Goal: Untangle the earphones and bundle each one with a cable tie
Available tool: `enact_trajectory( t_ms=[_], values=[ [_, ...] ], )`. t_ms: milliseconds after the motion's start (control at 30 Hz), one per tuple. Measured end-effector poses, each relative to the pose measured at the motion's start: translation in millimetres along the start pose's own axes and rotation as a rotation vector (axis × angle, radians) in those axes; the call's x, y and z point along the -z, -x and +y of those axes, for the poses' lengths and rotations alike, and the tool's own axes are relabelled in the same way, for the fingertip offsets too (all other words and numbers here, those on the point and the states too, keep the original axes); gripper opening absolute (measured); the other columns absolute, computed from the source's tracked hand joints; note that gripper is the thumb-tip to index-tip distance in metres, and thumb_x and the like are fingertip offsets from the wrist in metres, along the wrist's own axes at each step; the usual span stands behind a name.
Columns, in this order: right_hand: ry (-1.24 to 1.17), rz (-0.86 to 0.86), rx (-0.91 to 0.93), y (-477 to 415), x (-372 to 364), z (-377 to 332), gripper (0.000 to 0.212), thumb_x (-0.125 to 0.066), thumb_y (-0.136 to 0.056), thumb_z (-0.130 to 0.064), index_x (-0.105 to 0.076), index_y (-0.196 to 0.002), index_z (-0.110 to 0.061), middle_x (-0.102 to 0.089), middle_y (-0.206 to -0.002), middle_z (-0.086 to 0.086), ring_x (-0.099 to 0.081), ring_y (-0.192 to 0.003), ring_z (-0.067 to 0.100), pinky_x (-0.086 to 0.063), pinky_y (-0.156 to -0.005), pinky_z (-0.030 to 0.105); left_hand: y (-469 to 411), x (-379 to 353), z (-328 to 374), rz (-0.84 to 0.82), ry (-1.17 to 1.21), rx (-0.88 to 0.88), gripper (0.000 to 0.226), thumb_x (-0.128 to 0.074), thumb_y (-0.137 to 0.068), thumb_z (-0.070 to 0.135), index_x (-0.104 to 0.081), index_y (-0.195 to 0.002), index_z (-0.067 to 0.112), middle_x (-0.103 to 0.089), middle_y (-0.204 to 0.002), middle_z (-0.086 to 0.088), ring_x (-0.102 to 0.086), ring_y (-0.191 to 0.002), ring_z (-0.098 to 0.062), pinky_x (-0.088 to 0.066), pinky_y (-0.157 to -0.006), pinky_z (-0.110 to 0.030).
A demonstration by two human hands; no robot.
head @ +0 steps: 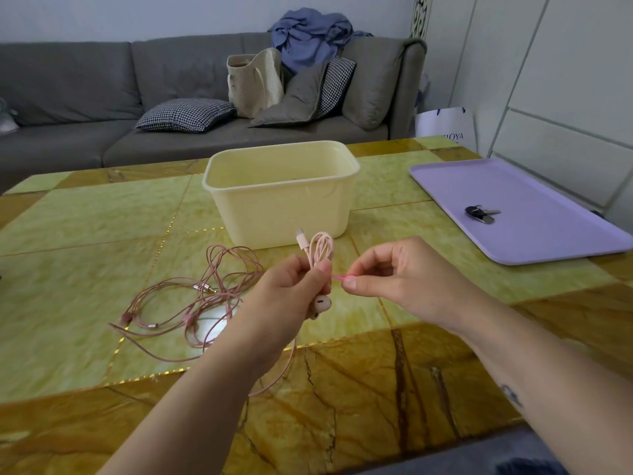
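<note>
Holding a coiled pale-pink earphone [320, 250] above the desk [85, 217], the left hand [294, 286] grips the bundle with curled fingers. The right hand [394, 279] pinches a pink cable tie [339, 277] that reaches the coil. A second, darker pink earphone [191, 296] lies loose on the desk, left of a cream tub [281, 190]. The white bag [445, 126] behind shows the letters "ROYA".
</note>
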State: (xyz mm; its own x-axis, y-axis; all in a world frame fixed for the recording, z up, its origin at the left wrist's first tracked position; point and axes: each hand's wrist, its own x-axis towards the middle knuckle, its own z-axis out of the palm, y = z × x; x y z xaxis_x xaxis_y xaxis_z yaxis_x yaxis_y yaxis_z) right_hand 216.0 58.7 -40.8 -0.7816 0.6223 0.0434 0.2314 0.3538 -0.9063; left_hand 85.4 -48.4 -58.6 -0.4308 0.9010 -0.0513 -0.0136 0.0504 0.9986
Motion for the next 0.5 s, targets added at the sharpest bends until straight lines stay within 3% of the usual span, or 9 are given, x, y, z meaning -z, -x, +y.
enact_trajectory(
  t_ms=[167,300,400,500],
  values=[
    [-0.018,0.005,0.020,2.0,0.5,4.8,0.004,-0.076,-0.077,-0.018,-0.072,-0.076,-0.020,-0.074,-0.076,-0.002,-0.069,-0.075,0.010,-0.055,-0.077,0.027,-0.8,-3.1,-5.3,-0.104,0.023,-0.012,0.020,-0.049,-0.093,0.022,-0.059,-0.098,0.004,-0.069,-0.071,-0.004,-0.066,-0.070,-0.014,-0.055,-0.081,-0.034],
    [-0.051,0.019,0.050,2.3,2.0,4.4,0.005,-0.074,-0.079,-0.013,-0.071,-0.082,-0.011,-0.074,-0.076,0.001,-0.070,-0.074,0.012,-0.055,-0.074,0.023,-2.7,-2.2,-7.3,-0.130,0.119,-0.017,0.041,-0.055,-0.079,0.030,-0.060,-0.106,-0.001,-0.071,-0.081,-0.012,-0.066,-0.080,-0.022,-0.055,-0.083,-0.033],
    [-0.076,0.048,0.082,2.3,-0.1,4.3,0.005,-0.073,-0.079,-0.009,-0.069,-0.083,-0.008,-0.073,-0.072,0.004,-0.070,-0.067,0.014,-0.056,-0.070,0.023,-3.3,-3.7,-8.7,-0.112,0.184,0.000,0.041,-0.056,-0.078,0.030,-0.061,-0.105,0.001,-0.072,-0.086,-0.016,-0.066,-0.083,-0.024,-0.055,-0.086,-0.035],
    [-0.063,0.086,0.097,2.0,-2.3,2.9,0.016,-0.075,-0.078,-0.010,-0.065,-0.090,-0.017,-0.073,-0.074,0.003,-0.070,-0.067,0.015,-0.056,-0.069,0.024,-2.0,-3.3,-8.4,-0.112,0.249,0.023,0.039,-0.056,-0.078,0.030,-0.061,-0.104,0.000,-0.071,-0.086,-0.019,-0.066,-0.083,-0.027,-0.054,-0.087,-0.036]
  ],
)
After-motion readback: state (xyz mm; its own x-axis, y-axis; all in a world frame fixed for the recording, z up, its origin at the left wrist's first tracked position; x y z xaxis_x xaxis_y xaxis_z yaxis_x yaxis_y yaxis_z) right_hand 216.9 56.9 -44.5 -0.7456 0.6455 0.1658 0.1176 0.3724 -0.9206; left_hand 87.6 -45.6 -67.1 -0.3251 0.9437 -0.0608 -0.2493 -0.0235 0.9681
